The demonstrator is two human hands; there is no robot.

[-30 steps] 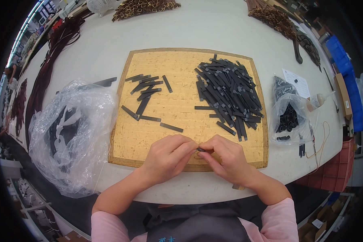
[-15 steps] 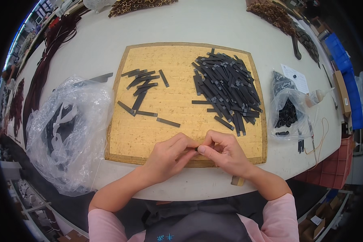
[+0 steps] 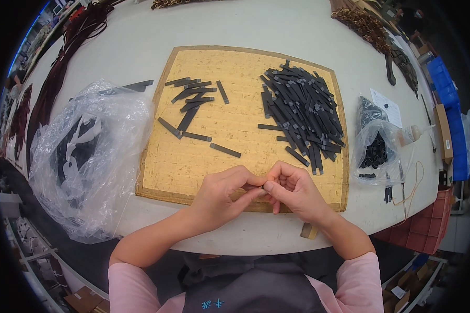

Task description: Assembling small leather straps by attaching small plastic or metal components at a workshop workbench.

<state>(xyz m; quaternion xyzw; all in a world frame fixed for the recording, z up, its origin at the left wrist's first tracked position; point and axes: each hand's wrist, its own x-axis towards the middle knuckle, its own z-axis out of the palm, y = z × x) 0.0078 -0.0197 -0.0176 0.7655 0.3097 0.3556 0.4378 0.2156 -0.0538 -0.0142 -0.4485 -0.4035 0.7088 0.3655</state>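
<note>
My left hand (image 3: 225,194) and my right hand (image 3: 296,194) meet over the near edge of a yellow board (image 3: 235,68). Thumb and fingers of both are pinched on a small black piece (image 3: 263,189), mostly hidden by the fingertips. Beyond my right hand lies a dense heap of flat black strips (image 3: 303,107) with greyish ends. A looser group of such strips (image 3: 196,99) is spread over the board's left half, and a single strip (image 3: 225,150) lies nearest my left hand.
A crumpled clear plastic bag (image 3: 91,161) with dark contents stands left of the board. On the right are an open bag of small black rings (image 3: 376,151), a bottle (image 3: 411,134), and a paper sheet (image 3: 386,107). Dark red straps (image 3: 68,68) hang along the far left.
The view has shifted a little, so the board and bags appear displaced. Both hands stay together; the right hand's lower fingers now show below its thumb, and the pinched piece sits slightly differently.
</note>
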